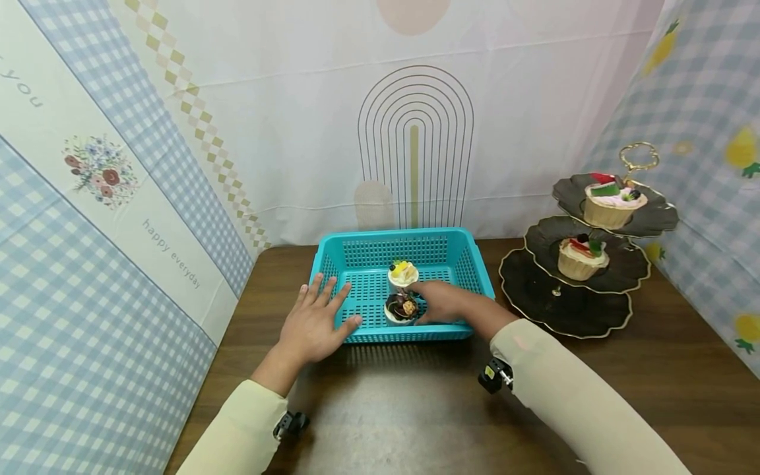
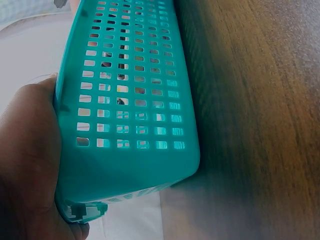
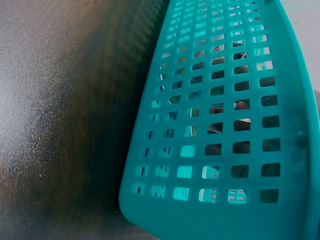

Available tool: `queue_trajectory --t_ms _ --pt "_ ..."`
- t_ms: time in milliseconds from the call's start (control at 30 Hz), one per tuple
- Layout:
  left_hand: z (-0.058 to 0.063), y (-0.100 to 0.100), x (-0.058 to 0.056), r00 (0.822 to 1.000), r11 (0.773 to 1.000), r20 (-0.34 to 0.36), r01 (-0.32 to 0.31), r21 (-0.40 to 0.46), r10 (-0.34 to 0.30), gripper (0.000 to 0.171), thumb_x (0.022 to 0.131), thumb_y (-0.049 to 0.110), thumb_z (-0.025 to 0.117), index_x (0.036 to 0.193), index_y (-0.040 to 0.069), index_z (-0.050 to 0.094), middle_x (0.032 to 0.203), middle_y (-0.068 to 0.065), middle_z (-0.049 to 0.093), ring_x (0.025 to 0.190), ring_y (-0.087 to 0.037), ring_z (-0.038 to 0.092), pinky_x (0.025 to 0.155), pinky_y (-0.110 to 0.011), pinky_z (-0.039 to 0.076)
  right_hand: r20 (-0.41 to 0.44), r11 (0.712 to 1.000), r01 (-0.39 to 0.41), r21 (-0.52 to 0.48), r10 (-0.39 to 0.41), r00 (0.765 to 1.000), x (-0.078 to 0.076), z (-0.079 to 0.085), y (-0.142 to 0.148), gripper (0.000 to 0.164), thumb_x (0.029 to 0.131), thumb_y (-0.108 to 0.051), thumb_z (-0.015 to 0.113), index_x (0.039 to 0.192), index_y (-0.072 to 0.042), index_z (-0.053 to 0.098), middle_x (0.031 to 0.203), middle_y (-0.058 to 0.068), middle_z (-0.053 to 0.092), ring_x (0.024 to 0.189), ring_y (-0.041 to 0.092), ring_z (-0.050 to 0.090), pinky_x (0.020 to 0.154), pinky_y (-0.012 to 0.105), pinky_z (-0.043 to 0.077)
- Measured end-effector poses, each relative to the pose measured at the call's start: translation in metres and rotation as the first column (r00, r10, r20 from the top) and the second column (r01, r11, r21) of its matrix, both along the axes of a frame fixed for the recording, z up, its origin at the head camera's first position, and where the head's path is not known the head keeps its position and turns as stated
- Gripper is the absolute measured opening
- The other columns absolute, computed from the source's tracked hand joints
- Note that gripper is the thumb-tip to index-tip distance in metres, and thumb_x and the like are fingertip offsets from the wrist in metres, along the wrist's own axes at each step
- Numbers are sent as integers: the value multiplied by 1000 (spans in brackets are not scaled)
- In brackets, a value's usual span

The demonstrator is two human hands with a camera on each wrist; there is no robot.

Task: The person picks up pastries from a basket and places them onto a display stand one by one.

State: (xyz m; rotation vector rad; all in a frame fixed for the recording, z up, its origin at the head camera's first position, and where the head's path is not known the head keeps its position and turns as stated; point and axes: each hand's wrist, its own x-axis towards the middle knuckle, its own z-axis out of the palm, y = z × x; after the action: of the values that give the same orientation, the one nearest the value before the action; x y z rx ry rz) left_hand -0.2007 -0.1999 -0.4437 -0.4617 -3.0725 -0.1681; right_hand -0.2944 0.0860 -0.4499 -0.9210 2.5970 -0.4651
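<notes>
A turquoise plastic basket [image 1: 410, 334] stands on the table with two cupcakes in it. Nearer me is the chocolate-topped cupcake [image 1: 399, 309]; behind it sits a cream cupcake with yellow fruit [image 1: 404, 272]. My right hand [image 1: 442, 302] reaches over the basket's right front, its fingers and thumb round the right side of the chocolate cupcake. The basket wall [image 3: 210, 215] hides most of that hand in the right wrist view. My left hand [image 1: 316, 323], fingers spread, rests at the basket's left front corner. In the left wrist view its thumb side [image 2: 30, 140] lies along the rim.
A three-tier black stand with gold edges [image 1: 564, 316] is at the right of the table. One fruit-topped cupcake [image 1: 611, 210] sits on its top tier, another [image 1: 580, 259] on the middle tier. Patterned cloth [image 1: 285, 99] hangs behind and at both sides.
</notes>
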Motion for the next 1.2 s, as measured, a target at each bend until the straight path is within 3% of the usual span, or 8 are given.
queue_trajectory --t_ms 667,900,1033,1200 --pt "0 0 -1 1000 1000 5 0 -7 0 79 103 72 26 165 24 22 169 -13 18 156 -32 -7 124 -56 3 -34 1000 14 -6 -14 999 0 -5 -9 76 84 -27 88 146 -2 52 136 15 61 123 32 60 99 45 52" --pt "2 1 1 1000 1000 -18 8 -4 -8 79 103 70 30 165 20 26 167 -16 23 156 -38 3 123 -58 6 -37 999 26 -24 -27 999 2 -3 -9 74 83 -29 89 143 -2 54 132 14 63 120 30 61 97 44 53" --pt "3 2 2 1000 1000 -4 1 -10 -1 78 103 71 27 165 23 23 168 -15 22 156 -34 -2 123 -56 5 -43 998 34 -48 -36 998 3 -1 -7 75 82 -31 90 142 -3 54 130 13 64 118 30 62 94 44 54" --pt "4 1 3 1000 1000 -10 4 -5 -4 79 103 70 29 165 21 26 167 -15 23 156 -36 1 123 -57 5 -47 995 37 -89 -41 998 3 1 -1 77 81 -34 90 142 -4 54 129 13 64 117 29 62 93 44 54"
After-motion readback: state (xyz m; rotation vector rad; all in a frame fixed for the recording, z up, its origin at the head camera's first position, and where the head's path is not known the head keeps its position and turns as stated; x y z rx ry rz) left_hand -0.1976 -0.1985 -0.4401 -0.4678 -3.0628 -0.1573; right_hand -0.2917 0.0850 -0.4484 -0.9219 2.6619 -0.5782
